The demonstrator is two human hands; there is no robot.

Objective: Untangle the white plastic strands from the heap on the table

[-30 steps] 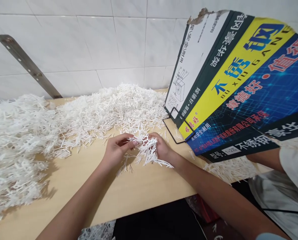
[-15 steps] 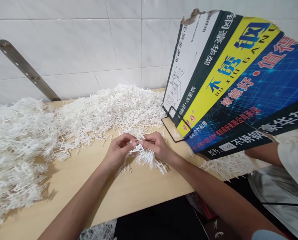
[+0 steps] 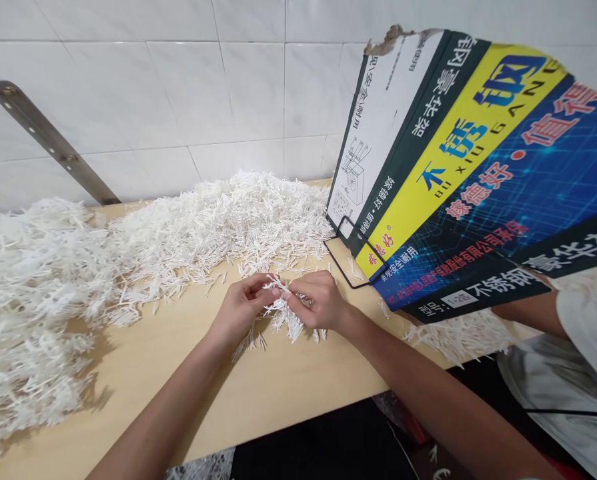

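Observation:
My left hand [image 3: 241,307] is closed, thumb and forefinger pinching a small white branched plastic piece [image 3: 277,285]. My right hand [image 3: 321,301] meets it from the right, fingers curled and thumb pressed to the same piece. Both hands are low over the wooden table. Beneath them lie loose white plastic sticks [image 3: 291,325], partly hidden by the fingers. Beyond my hands spreads a heap of small white sticks [image 3: 238,217]. To the left rises a tangled pile of larger white branched pieces [image 3: 33,287].
A printed cardboard sheet [image 3: 458,180] stands on the right in a black wire holder [image 3: 353,283]. Behind it show another person's arm [image 3: 531,310] and more white sticks [image 3: 463,333]. A metal bracket [image 3: 53,143] leans against the tiled wall [image 3: 248,87]. The wooden table's [image 3: 278,393] front edge is near me.
My right hand has turned, its fingers curling more and covering part of the white bunch below. The left hand stays in nearly the same place. The view has shifted slightly.

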